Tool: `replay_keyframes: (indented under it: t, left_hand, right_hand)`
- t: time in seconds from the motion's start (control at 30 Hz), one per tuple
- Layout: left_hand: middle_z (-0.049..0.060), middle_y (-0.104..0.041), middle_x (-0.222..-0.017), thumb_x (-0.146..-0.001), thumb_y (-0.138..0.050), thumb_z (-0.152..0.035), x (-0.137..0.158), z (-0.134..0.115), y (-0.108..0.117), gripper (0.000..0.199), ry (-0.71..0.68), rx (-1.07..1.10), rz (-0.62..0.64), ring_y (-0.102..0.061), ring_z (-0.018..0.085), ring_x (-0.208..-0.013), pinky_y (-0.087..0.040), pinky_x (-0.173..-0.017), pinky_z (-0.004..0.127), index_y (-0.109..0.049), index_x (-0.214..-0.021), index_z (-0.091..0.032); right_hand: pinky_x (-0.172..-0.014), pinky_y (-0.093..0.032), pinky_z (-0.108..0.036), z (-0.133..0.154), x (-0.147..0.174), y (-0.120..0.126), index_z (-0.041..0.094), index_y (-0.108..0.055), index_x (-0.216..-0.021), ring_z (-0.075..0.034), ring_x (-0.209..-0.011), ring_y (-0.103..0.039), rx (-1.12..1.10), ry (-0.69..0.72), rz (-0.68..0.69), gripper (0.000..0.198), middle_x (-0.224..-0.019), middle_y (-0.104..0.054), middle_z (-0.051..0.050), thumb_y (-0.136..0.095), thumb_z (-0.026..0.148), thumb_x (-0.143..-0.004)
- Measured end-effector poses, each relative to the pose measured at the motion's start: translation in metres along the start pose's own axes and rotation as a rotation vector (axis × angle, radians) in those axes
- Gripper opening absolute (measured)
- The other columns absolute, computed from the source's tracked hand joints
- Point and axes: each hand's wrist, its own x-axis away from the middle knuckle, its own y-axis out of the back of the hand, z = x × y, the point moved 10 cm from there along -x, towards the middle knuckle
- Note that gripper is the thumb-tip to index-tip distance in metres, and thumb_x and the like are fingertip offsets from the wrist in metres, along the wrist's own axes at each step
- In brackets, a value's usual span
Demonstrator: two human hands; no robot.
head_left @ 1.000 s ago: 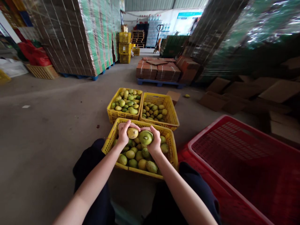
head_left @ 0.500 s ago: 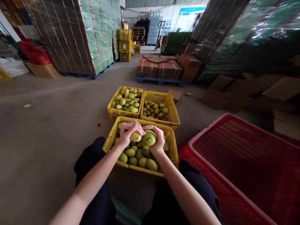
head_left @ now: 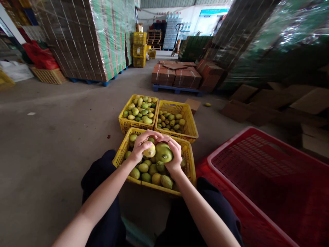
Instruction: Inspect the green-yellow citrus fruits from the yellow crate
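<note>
My left hand (head_left: 138, 148) is closed around a small yellow lemon (head_left: 150, 151), its tip pointing toward me. In my right hand (head_left: 176, 154) lies a larger green lemon (head_left: 163, 153), with the fingers curled over its far side. The fingertips of both hands meet above the two fruits. Below them is a yellow crate (head_left: 190, 164) holding many green and yellowish lemons (head_left: 143, 167), several of which are hidden by my hands.
Behind stand a yellow crate (head_left: 123, 127) heaped with lemons and a less full yellow crate (head_left: 191, 125). A red crate (head_left: 228, 142) is at my right. Farther off are bundled cardboard (head_left: 187, 80) on a blue pallet, wrapped stacks (head_left: 77, 41) and a pallet jack (head_left: 177, 37).
The left-hand fingers have lifted and stretched toward the right hand, showing more of the yellow lemon. The green lemon has tilted slightly downward. Both hands keep their fruit.
</note>
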Motion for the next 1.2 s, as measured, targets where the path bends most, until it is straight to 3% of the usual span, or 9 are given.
replay_keyframes:
  t: [0.23, 0.47, 0.57, 0.63, 0.7, 0.77, 0.9, 0.97, 1.2]
  left_hand:
    - [0.012, -0.066, -0.122, -0.079, -0.054, -0.047, -0.002, 0.001, 0.005, 0.038, 0.001, 0.097, -0.096, -0.052, 0.033, -0.128, -0.043, -0.107, 0.04, -0.075, -0.099, -0.022]
    - [0.01, -0.067, -0.12, -0.084, -0.055, -0.048, -0.004, 0.007, 0.008, 0.035, 0.04, 0.079, -0.105, -0.056, 0.03, -0.124, -0.045, -0.103, 0.037, -0.076, -0.093, -0.022]
    - [0.008, -0.073, -0.108, -0.086, -0.059, -0.046, -0.006, 0.032, 0.007, 0.03, 0.195, 0.086, -0.143, -0.063, 0.027, -0.113, -0.049, -0.095, 0.034, -0.075, -0.085, -0.021]
    - [0.007, -0.074, -0.092, -0.086, -0.061, -0.045, -0.004, 0.054, 0.009, 0.029, 0.33, 0.141, -0.21, -0.067, 0.024, -0.102, -0.051, -0.089, 0.033, -0.073, -0.079, -0.02]
    - [0.006, -0.073, -0.08, -0.087, -0.06, -0.043, 0.001, 0.077, 0.011, 0.029, 0.479, 0.245, -0.295, -0.069, 0.022, -0.09, -0.053, -0.085, 0.032, -0.071, -0.076, -0.019]
    - [0.005, -0.071, -0.075, -0.09, -0.056, -0.036, 0.009, 0.097, 0.012, 0.026, 0.625, 0.384, -0.377, -0.069, 0.019, -0.081, -0.054, -0.082, 0.031, -0.071, -0.078, -0.018]
    - [0.002, -0.066, -0.07, -0.089, -0.051, -0.024, 0.019, 0.115, 0.022, 0.019, 0.794, 0.61, -0.545, -0.066, 0.016, -0.07, -0.056, -0.079, 0.029, -0.067, -0.082, -0.017]
    - [0.002, -0.063, -0.066, -0.087, -0.053, -0.022, 0.023, 0.119, 0.027, 0.014, 0.847, 0.643, -0.592, -0.066, 0.018, -0.071, -0.056, -0.078, 0.031, -0.064, -0.079, -0.018]
    - [0.008, -0.07, -0.078, -0.095, -0.038, -0.03, 0.033, 0.121, 0.026, 0.028, 1.009, 0.671, -0.547, -0.069, 0.026, -0.087, -0.057, -0.082, 0.04, -0.064, -0.094, -0.02]
  right_hand:
    - [-0.077, -0.05, -0.037, 0.009, 0.0, -0.006, 0.022, -0.075, -0.075, -0.024, -0.076, -0.063, 0.01, -0.008, 0.047, 0.031, -0.075, -0.069, -0.005, -0.052, 0.042, -0.085]
    - [-0.078, -0.051, -0.036, -0.003, 0.002, -0.003, 0.024, -0.073, -0.065, -0.024, -0.075, -0.062, 0.019, -0.045, -0.014, 0.035, -0.073, -0.07, -0.005, -0.049, 0.04, -0.086]
    - [-0.075, -0.054, -0.034, -0.041, 0.006, 0.019, 0.024, -0.067, -0.059, -0.022, -0.071, -0.063, -0.127, -0.25, -0.283, 0.031, -0.068, -0.069, -0.003, -0.053, 0.04, -0.082]
    - [-0.07, -0.057, -0.033, -0.081, 0.021, 0.033, 0.025, -0.063, -0.059, -0.021, -0.066, -0.065, -0.29, -0.526, -0.521, 0.028, -0.061, -0.067, 0.0, -0.056, 0.042, -0.08]
    - [-0.065, -0.059, -0.034, -0.109, 0.035, 0.034, 0.026, -0.062, -0.063, -0.023, -0.066, -0.068, -0.409, -0.766, -0.64, 0.027, -0.059, -0.068, 0.0, -0.057, 0.045, -0.081]
    - [-0.064, -0.061, -0.035, -0.12, 0.034, 0.028, 0.026, -0.064, -0.068, -0.024, -0.069, -0.071, -0.466, -0.866, -0.584, 0.026, -0.062, -0.07, -0.001, -0.055, 0.046, -0.083]
    - [-0.064, -0.062, -0.036, -0.119, 0.016, 0.013, 0.022, -0.068, -0.079, -0.024, -0.072, -0.072, -0.482, -0.826, -0.302, 0.022, -0.068, -0.073, -0.004, -0.055, 0.04, -0.082]
    - [-0.063, -0.063, -0.035, -0.121, 0.015, 0.01, 0.022, -0.068, -0.082, -0.023, -0.07, -0.072, -0.475, -0.828, -0.243, 0.017, -0.069, -0.072, -0.004, -0.057, 0.035, -0.081]
    - [-0.054, -0.064, -0.033, -0.135, 0.028, 0.02, 0.024, -0.062, -0.088, -0.019, -0.065, -0.07, -0.478, -0.926, -0.421, 0.011, -0.075, -0.073, -0.003, -0.062, 0.034, -0.089]
